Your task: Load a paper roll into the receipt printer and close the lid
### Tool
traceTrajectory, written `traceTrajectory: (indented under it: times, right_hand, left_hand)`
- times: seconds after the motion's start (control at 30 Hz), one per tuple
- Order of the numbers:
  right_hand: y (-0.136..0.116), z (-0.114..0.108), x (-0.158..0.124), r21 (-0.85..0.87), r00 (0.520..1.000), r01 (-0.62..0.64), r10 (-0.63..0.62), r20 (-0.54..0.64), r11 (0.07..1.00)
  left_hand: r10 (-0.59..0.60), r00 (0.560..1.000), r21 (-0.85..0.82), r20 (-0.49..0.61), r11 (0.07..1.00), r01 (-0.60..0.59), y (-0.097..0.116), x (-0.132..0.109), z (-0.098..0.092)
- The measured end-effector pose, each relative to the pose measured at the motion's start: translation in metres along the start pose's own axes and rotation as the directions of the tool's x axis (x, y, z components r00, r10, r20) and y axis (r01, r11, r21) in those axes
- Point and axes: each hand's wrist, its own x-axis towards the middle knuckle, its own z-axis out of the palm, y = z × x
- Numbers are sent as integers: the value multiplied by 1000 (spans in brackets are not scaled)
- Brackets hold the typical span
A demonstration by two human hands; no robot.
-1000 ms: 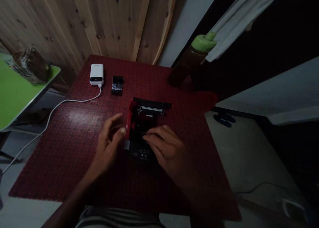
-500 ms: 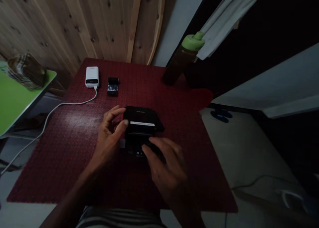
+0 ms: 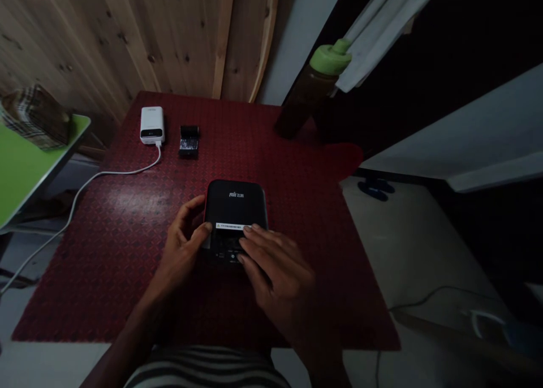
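Observation:
A small black box-shaped device [image 3: 236,207] with a closed lid sits in the middle of the red patterned table [image 3: 119,218]. My left hand [image 3: 182,249] grips its left side with the fingers curled round the edge. My right hand [image 3: 275,269] rests on its front end, fingers stretched flat over the button panel. The device's near edge is hidden under my fingers.
A white power bank [image 3: 151,124] with a white cable [image 3: 85,184] and a small black item [image 3: 189,141] lie at the table's far left. A brown bottle with a green cap [image 3: 314,88] stands at the far right corner. A green side table [image 3: 25,162] is on the left.
The device's lid, open a second ago and showing a red and black interior, has swung down and is closed. Both hands stayed at the device; my left hand now grips its side.

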Motion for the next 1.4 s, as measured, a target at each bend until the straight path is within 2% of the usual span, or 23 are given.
traceTrajectory:
  times: [0.13, 0.27, 0.47, 0.67, 0.87, 1.2, 1.4]
  right_hand:
    - [2, 0, 0, 19, 1000, 3, -3, -1, 1000]
    - [5, -8, -7, 127, 1000, -28, 26, 16, 991]
    - [14, -15, -34, 192, 967, -219, 239, -87, 957]
    - [21, -3, -54, 198, 934, -350, 358, -6, 915]
    - [24, 6, -54, 179, 928, -370, 371, 29, 912]
    - [25, 2, -53, 201, 911, -412, 406, 75, 888]
    - [27, 1, -52, 219, 893, -449, 430, 131, 866]
  left_hand:
    - [8, 1000, 16, -5, 1000, -8, -3, 3, -1]
    - [20, 999, 11, -40, 1000, -20, -3, -3, -3]
    - [-29, 999, -22, -36, 999, 28, -3, -22, -9]
    - [-7, 1000, 45, -17, 999, 7, 1, -18, -12]
    - [48, 999, 118, 12, 992, -49, 9, -18, -10]
    - [-25, 1000, 71, -15, 997, 26, 14, -20, -3]
    - [-43, 997, 105, -63, 993, 50, 15, -21, 0]
